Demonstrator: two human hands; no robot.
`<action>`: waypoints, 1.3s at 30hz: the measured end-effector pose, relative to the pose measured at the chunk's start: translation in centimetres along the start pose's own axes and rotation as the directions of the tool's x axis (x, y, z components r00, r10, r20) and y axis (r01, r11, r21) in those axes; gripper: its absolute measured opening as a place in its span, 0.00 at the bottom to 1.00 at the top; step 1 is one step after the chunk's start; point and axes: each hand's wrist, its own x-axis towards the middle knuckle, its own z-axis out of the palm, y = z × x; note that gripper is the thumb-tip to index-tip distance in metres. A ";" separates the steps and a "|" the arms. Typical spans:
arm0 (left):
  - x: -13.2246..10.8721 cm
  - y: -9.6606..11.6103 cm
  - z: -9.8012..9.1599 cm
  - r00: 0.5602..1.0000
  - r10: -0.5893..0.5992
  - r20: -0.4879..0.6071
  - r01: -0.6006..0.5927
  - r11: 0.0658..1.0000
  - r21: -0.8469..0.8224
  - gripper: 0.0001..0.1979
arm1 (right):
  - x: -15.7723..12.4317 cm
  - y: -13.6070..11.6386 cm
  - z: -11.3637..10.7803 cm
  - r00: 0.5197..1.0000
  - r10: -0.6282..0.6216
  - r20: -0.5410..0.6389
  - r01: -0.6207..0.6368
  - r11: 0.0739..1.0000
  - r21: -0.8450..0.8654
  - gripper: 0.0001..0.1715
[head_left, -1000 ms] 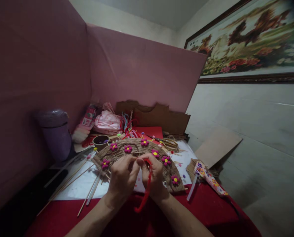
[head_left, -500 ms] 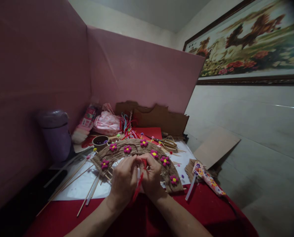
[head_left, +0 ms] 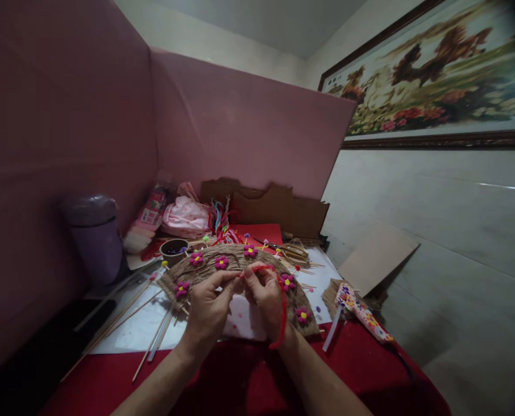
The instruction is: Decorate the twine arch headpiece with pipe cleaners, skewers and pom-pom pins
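My left hand (head_left: 208, 309) and right hand (head_left: 266, 297) meet fingertip to fingertip just above the desk (head_left: 361, 367), both pinched shut on a red fuzzy cord (head_left: 282, 315) — its long end trailing down past my right wrist, toward me — in front of a woven arc (head_left: 235, 255) dotted with pink flowers.

left hand (head_left: 208, 309) and right hand (head_left: 264, 297) cover the near middle of the woven arch (head_left: 205, 267). red cord (head_left: 282, 315) partly hidden behind right hand. forearms cut by bottom edge, painting (head_left: 435, 86) by right edge. cup (head_left: 174, 250) contents too dark to tell.
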 end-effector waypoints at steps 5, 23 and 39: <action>0.3 0.1 -0.2 0.998 -0.066 0.000 0.066 0.997 -0.047 0.11 | 0.2 0.2 -0.1 1.000 -0.015 0.022 0.015 1.000 -0.018 0.12; 0.7 0.3 -0.2 0.975 -0.177 0.137 0.195 0.972 -0.134 0.14 | 0.0 -0.4 -0.3 0.999 0.042 -0.012 -0.043 0.995 -0.091 0.16; 0.1 0.3 -0.3 0.987 0.034 0.156 -0.055 0.990 0.133 0.12 | -0.2 -0.4 -0.4 0.999 0.048 -0.012 -0.049 0.996 -0.077 0.16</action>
